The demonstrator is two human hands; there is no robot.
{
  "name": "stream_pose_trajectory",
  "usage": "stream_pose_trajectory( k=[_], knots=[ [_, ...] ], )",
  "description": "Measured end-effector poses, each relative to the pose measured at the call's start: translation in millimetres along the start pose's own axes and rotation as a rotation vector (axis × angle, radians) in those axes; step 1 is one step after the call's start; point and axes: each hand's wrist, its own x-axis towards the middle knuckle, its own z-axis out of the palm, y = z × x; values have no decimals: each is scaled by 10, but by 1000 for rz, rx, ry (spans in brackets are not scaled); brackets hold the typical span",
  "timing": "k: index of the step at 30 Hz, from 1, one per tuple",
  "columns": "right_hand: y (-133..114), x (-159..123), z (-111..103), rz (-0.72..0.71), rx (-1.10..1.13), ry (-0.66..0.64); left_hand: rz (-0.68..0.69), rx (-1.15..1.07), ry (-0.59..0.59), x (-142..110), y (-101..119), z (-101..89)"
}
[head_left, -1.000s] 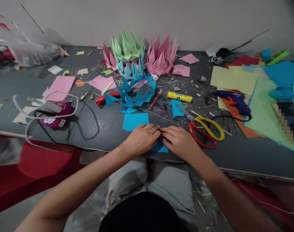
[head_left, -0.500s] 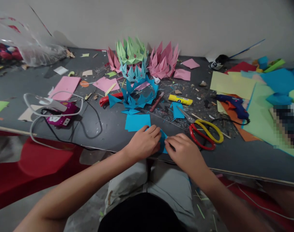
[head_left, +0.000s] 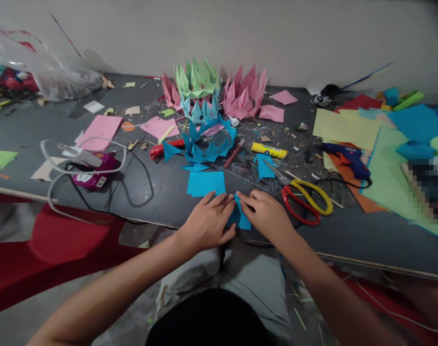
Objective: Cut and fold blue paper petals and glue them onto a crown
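A small blue paper piece (head_left: 240, 218), partly folded, lies on the dark table (head_left: 161, 192) near its front edge. My left hand (head_left: 208, 222) presses on its left side with fingers bent over the paper. Against its right side my right hand (head_left: 266, 214) pinches the fold with fingertips together. A flat blue paper square (head_left: 206, 183) lies just behind my hands. Further back stands a blue folded paper crown (head_left: 206, 144), with green (head_left: 196, 79) and pink folded crowns (head_left: 244, 93) behind it.
Red and yellow scissors (head_left: 305, 199) lie right of my right hand. A yellow glue stick (head_left: 268, 150), a blue glue gun (head_left: 348, 156) and stacked coloured sheets (head_left: 388, 144) sit to the right. A purple device with cables (head_left: 92, 172) lies left. Paper scraps litter the table.
The blue piece went from flat under both hands to lifted and folded between them, its pointed flap now showing. My head view shifted slightly left and up.
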Motion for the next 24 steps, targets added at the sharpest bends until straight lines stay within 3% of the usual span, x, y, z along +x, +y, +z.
stream_pose_trajectory(
  k=[9, 16, 24],
  knots=[
    [110, -4, 6, -62, 130, -14, -21, -62, -1, -186, -95, -107],
    [203, 21, 38, -120, 349, -28, -82, -188, 73, 178, -183, -62],
    [227, 26, 41, -23, 544, 28, -115, -301, -47, 418, -207, -44]
  ],
)
